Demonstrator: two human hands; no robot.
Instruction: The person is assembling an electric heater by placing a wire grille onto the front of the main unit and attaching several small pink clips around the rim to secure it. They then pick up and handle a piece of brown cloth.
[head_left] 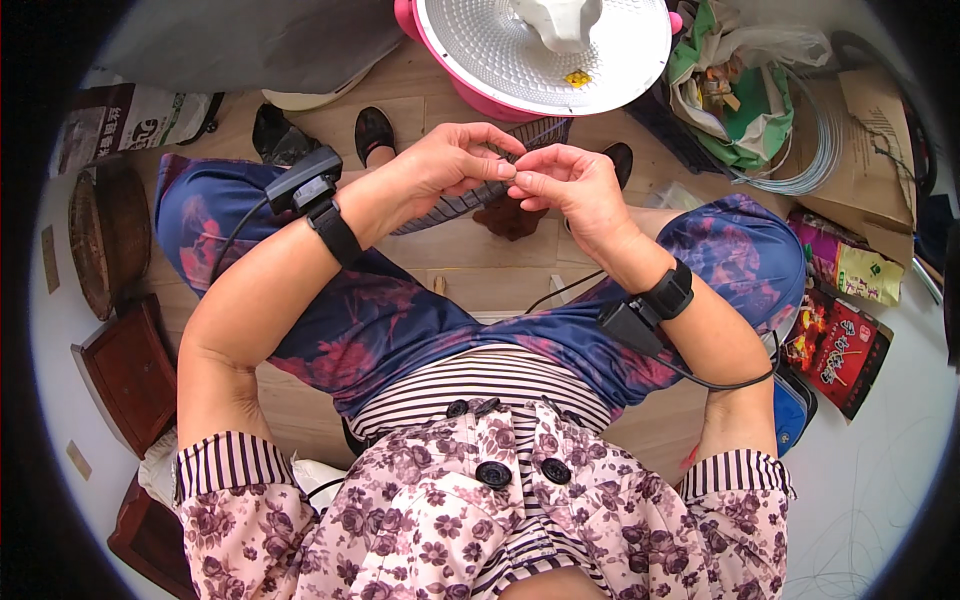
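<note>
My left hand (452, 163) and my right hand (583, 197) meet above the gap between my knees. Thumbs and forefingers are pinched together, fingertip to fingertip, both hands closed. Whatever sits between the fingertips is too small to make out. Below them runs a dark slatted strip (455, 207), partly hidden by the hands. Just beyond, a white dimpled round tray (470, 50) rests over a pink tub (478, 98). On that tray lie a small heap of yellow bits (577, 78) and a white moulded piece (562, 25), cut off by the upper edge.
At the far right, a green and white bag (755, 130) stands beside a coil of wire (825, 150) and a cardboard sheet (880, 150). A red package (838, 350) lies right of my knee. Wooden stools (130, 370) line the left wall. Another person's dark shoe (374, 130) shows ahead.
</note>
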